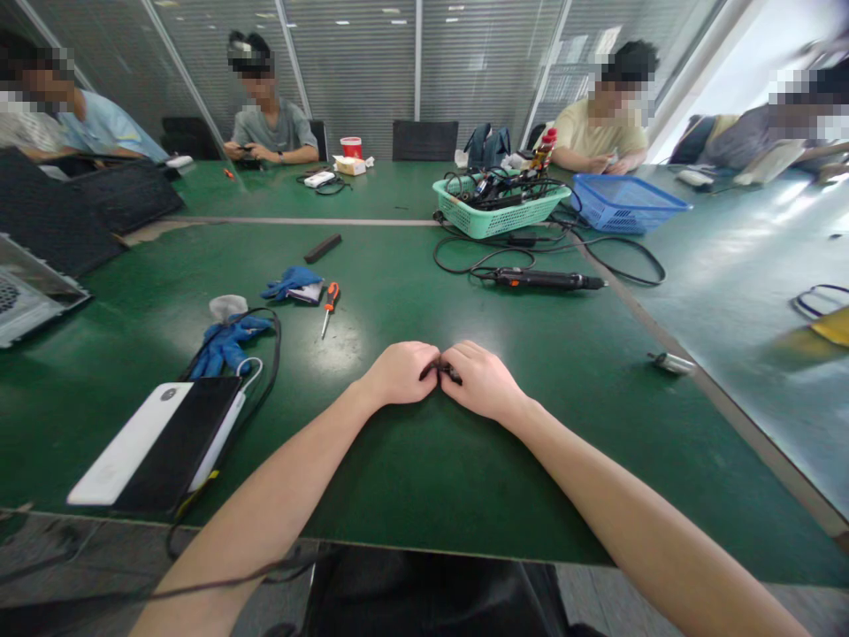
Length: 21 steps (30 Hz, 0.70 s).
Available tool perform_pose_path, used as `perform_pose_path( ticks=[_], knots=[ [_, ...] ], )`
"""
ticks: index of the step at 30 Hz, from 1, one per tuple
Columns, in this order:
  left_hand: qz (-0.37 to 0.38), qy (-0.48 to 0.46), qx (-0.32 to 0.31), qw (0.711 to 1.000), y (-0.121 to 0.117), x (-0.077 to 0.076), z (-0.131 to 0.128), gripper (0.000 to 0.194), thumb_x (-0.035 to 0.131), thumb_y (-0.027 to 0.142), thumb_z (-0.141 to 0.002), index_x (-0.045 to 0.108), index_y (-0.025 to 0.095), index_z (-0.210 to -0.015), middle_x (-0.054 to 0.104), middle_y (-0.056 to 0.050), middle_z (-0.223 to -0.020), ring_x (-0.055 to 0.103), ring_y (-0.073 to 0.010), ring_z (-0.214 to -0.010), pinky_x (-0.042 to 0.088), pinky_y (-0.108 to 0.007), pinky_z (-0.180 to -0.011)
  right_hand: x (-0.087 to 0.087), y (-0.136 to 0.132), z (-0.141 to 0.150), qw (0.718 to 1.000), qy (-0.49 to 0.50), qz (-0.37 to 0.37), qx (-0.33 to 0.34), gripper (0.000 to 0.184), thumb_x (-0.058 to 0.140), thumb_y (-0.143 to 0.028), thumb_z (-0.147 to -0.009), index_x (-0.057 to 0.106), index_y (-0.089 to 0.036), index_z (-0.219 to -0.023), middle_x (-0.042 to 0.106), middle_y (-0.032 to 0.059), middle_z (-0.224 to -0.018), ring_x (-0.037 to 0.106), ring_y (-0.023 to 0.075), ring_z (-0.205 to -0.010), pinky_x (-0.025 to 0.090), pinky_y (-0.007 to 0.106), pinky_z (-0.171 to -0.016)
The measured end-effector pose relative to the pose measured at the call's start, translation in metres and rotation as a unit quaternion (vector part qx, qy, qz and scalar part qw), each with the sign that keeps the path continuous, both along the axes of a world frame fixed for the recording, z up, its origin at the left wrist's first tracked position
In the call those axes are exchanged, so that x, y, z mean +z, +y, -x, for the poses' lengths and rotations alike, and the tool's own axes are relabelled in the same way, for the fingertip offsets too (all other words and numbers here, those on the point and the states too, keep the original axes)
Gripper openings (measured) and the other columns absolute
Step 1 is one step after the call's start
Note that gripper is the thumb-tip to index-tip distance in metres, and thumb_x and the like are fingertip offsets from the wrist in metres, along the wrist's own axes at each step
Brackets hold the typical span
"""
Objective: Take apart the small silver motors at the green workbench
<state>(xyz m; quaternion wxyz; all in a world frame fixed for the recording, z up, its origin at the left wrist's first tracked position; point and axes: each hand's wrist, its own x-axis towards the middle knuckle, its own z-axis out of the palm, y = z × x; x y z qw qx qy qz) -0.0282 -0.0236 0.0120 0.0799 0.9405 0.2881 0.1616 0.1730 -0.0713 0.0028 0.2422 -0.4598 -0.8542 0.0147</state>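
Observation:
My left hand (403,372) and my right hand (483,379) meet over the middle of the green table (424,478), knuckles almost touching. Both are closed around a small dark object (453,372); only bits of it show between the fingers, so its kind is hidden. To the left of my hands lies an orange-handled screwdriver (331,301), its tip toward me. Beyond my right hand rests a black electric screwdriver (550,280) with its cable. A small silver cylinder, perhaps a motor (672,363), lies farther right.
A green basket (491,219) of cables and tools stands at the back, beside a blue basket (620,212). At left are a white-and-black device (126,442), blue gloves (229,343) and a metal case (40,287). A dark bar (323,249) lies ahead. Several people sit around the table.

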Motion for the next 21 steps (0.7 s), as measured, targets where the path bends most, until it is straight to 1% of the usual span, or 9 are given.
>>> perform_pose_path(
  ticks=[5,9,12,14,16,18,20,21],
  knots=[
    [0.004,0.0,-0.002,1.0,0.001,-0.001,0.0,0.006,0.052,0.021,-0.088,0.058,0.019,-0.085,0.066,-0.005,-0.085,0.062,-0.0194,-0.079,0.049,-0.031,-0.073,0.0,0.002,-0.002,1.0,0.0,0.002,0.016,0.005,0.055,-0.019,-0.092,0.058,-0.021,-0.089,0.065,0.006,-0.087,0.057,0.0223,-0.086,0.046,0.035,-0.081],
    [0.006,-0.013,-0.006,1.0,0.001,-0.002,0.0,0.009,0.052,0.019,-0.087,0.061,0.019,-0.09,0.067,-0.005,-0.087,0.063,-0.0196,-0.081,0.05,-0.032,-0.075,0.002,0.005,-0.007,1.0,-0.001,0.006,0.024,0.005,0.055,-0.017,-0.088,0.058,-0.022,-0.088,0.064,0.0059,-0.087,0.056,0.0225,-0.086,0.046,0.035,-0.081],
    [0.003,-0.017,-0.006,1.0,0.0,-0.002,0.001,0.01,0.052,0.018,-0.086,0.061,0.019,-0.091,0.066,-0.004,-0.085,0.062,-0.019,-0.078,0.049,-0.032,-0.074,0.005,0.009,-0.018,1.0,-0.001,0.009,0.021,0.007,0.056,-0.016,-0.085,0.059,-0.022,-0.087,0.063,0.0055,-0.086,0.056,0.0223,-0.086,0.046,0.034,-0.081],
    [0.0,-0.02,-0.004,1.0,-0.001,-0.001,0.001,0.01,0.052,0.018,-0.086,0.062,0.019,-0.091,0.066,-0.003,-0.084,0.062,-0.0184,-0.077,0.048,-0.031,-0.073,0.006,0.015,-0.034,1.0,-0.006,0.012,0.007,0.008,0.056,-0.017,-0.084,0.06,-0.022,-0.087,0.064,0.0054,-0.086,0.057,0.0222,-0.086,0.047,0.033,-0.081],
    [0.002,-0.022,-0.004,1.0,-0.001,0.0,0.001,0.011,0.053,0.018,-0.086,0.062,0.019,-0.091,0.067,-0.003,-0.085,0.062,-0.018,-0.077,0.048,-0.031,-0.073,0.005,0.024,-0.057,0.999,-0.015,0.014,-0.037,0.007,0.056,-0.019,-0.084,0.062,-0.022,-0.087,0.064,0.0053,-0.085,0.059,0.0227,-0.086,0.047,0.033,-0.08],
    [0.006,-0.025,-0.003,1.0,-0.002,0.001,0.002,0.011,0.053,0.017,-0.086,0.063,0.019,-0.091,0.067,-0.003,-0.085,0.062,-0.0177,-0.077,0.048,-0.031,-0.074,0.001,0.034,-0.087,0.994,-0.016,0.015,-0.11,0.009,0.057,-0.023,-0.084,0.065,-0.022,-0.089,0.067,0.006,-0.087,0.061,0.0236,-0.088,0.047,0.034,-0.081],
    [0.012,-0.027,-0.002,1.0,-0.002,0.001,0.003,0.012,0.053,0.017,-0.086,0.063,0.019,-0.092,0.068,-0.003,-0.086,0.062,-0.0175,-0.077,0.048,-0.03,-0.074,-0.006,0.043,-0.12,0.979,-0.01,0.02,-0.2,0.013,0.058,-0.027,-0.083,0.068,-0.021,-0.091,0.07,0.0064,-0.091,0.063,0.024,-0.088,0.047,0.034,-0.082],
    [0.015,-0.028,-0.002,0.999,-0.002,0.001,0.003,0.012,0.053,0.017,-0.086,0.063,0.019,-0.092,0.068,-0.003,-0.087,0.063,-0.0174,-0.077,0.048,-0.03,-0.074,-0.01,0.046,-0.137,0.967,-0.005,0.019,-0.256,0.017,0.059,-0.029,-0.083,0.07,-0.021,-0.094,0.071,0.0067,-0.093,0.064,0.0244,-0.089,0.047,0.034,-0.083]
  ],
)
